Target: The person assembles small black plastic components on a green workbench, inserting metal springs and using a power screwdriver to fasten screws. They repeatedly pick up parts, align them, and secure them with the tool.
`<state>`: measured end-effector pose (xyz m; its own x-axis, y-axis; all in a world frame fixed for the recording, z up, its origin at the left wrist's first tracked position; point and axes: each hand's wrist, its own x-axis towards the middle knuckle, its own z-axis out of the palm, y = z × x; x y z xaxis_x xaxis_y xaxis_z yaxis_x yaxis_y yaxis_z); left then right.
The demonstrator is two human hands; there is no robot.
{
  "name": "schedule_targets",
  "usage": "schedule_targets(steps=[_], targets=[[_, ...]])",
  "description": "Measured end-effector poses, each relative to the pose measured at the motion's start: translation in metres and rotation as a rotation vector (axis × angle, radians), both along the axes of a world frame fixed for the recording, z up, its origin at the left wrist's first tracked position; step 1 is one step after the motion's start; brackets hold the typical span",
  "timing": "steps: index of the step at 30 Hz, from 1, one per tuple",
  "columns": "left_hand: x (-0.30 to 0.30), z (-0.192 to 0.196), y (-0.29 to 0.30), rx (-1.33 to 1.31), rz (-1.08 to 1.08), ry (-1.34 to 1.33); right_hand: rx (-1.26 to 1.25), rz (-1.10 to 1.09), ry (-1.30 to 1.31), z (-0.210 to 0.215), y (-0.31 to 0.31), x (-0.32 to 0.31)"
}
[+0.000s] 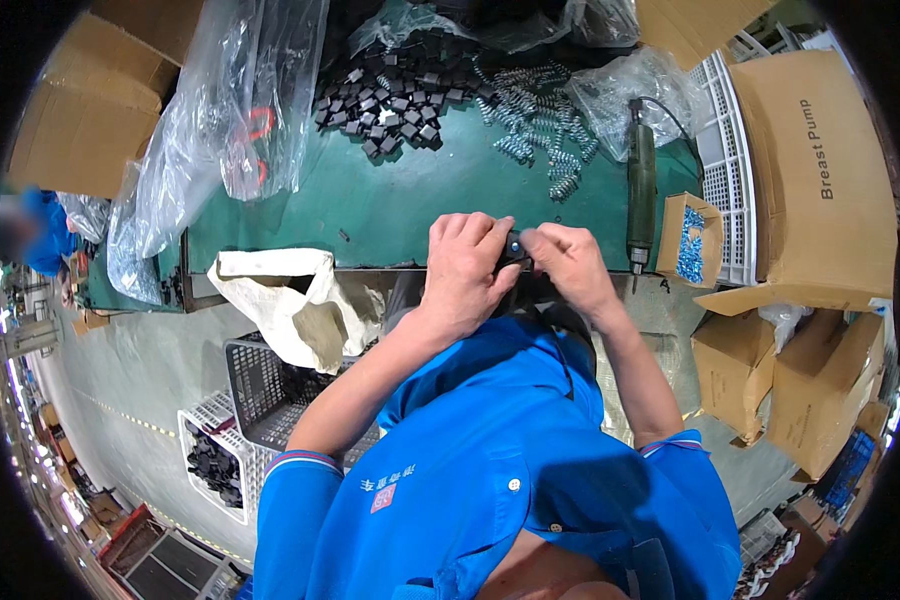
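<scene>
Within left grip (462, 262), black part (512, 250)

Two hands (460, 265) (573, 268) and one black part (514, 247) are seen.
One driver (641, 190), one sack (278, 318), one screw box (671, 232), one grey crate (253, 385), one block heap (395, 110) and one spring heap (542, 112) are counted.

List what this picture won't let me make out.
From the head view:
Small black part: shape mostly covered by the fingers.
Red looped thing: outline obscured by the clear plastic bag.
Cream fabric sack: contents, if any, hidden by its folds.
Co-worker in blue, far left: blurred, too small for detail.
</scene>
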<state>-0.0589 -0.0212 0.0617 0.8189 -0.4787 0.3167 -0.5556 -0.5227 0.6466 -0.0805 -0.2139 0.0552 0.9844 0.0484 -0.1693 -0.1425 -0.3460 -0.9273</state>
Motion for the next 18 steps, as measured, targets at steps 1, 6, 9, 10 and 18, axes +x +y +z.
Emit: schedule_targets(steps=[1, 6, 9, 10, 18], targets=[[-0.001, -0.002, 0.001, 0.012, 0.01, -0.018, 0.015, -0.03, -0.026, -0.005, 0.01, -0.001], [-0.004, -0.006, 0.008, -0.016, -0.029, 0.106, 0.573, -0.226, 0.124, -0.03, 0.037, -0.009], [-0.007, -0.012, 0.015, -0.002, -0.015, 0.229, 0.65, -0.236, 0.217, -0.033, 0.046, -0.01], [-0.007, -0.014, 0.017, 0.006, -0.018, 0.282, 0.648, -0.22, 0.278, -0.031, 0.047, -0.01], [0.001, -0.012, 0.039, 0.107, -0.106, 0.472, 0.294, 0.006, 0.476, -0.018, 0.041, -0.008]])
